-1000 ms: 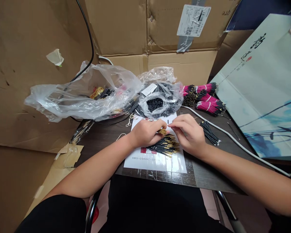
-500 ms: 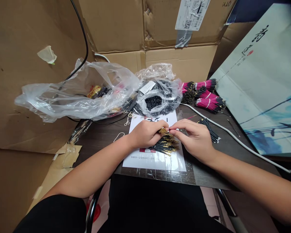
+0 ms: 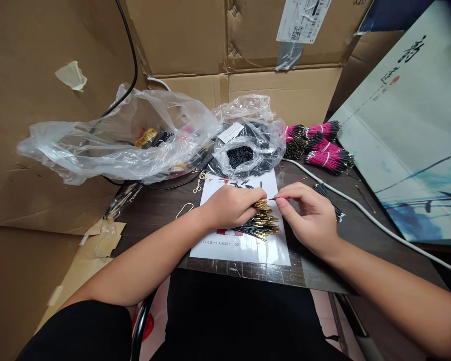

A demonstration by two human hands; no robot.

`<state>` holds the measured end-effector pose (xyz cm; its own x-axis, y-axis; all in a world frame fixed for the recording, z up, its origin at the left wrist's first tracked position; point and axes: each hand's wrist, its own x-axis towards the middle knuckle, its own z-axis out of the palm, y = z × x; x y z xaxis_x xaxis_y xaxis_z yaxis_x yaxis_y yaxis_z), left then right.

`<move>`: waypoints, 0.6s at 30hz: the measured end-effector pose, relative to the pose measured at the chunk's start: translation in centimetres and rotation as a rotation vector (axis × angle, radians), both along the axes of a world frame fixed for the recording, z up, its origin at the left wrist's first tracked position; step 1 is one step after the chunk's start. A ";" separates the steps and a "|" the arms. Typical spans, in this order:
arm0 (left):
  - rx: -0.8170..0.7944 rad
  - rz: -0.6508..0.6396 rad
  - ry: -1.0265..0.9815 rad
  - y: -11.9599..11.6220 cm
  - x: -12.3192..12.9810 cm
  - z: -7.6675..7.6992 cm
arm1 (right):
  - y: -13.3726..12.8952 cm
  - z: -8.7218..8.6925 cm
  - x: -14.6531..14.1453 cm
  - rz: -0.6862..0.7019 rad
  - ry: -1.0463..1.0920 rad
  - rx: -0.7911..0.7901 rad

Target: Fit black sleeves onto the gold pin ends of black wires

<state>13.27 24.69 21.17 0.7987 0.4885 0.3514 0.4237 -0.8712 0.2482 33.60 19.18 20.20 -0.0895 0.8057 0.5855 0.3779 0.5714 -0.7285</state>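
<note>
My left hand [image 3: 231,205] is closed around some black wires with gold tips [image 3: 262,204], held over the printed sheet [image 3: 206,250]. Just below it, more gold-tipped black wires [image 3: 257,228] lie fanned out on the paper. My right hand [image 3: 308,213] pinches a small black sleeve [image 3: 273,198] between thumb and forefinger, a short gap to the right of the left hand. Several loose black sleeves [image 3: 244,184] lie at the top of the sheet. Behind them an opened plastic bag [image 3: 270,150] is full of the same black pieces.
A large clear bag [image 3: 108,150] spreads at the left. Bundles of pink wires [image 3: 325,153] are stacked at the back right. A white cable [image 3: 372,218] crosses the table beside a small black wire bundle [image 3: 325,198]. Cardboard [image 3: 188,40] walls the back; a pale panel [image 3: 417,135] stands at the right.
My right hand has drawn slightly right, away from the left hand, and the black sleeve in its pinch now shows. The left hand keeps its hold on the wires.
</note>
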 end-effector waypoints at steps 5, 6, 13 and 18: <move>0.057 0.049 0.130 -0.2 0.2 0.1 | -0.4 0.3 0.0 0.013 -0.093 0.116; 0.068 0.058 0.143 -0.2 0.2 0.1 | -0.4 0.2 0.0 0.010 -0.097 0.123; 0.086 0.079 0.190 -0.3 0.2 0.2 | -0.3 -0.1 0.0 -0.007 -0.095 0.129; 0.067 0.076 0.193 -0.4 0.3 0.4 | -0.3 -0.1 0.0 -0.009 -0.092 0.131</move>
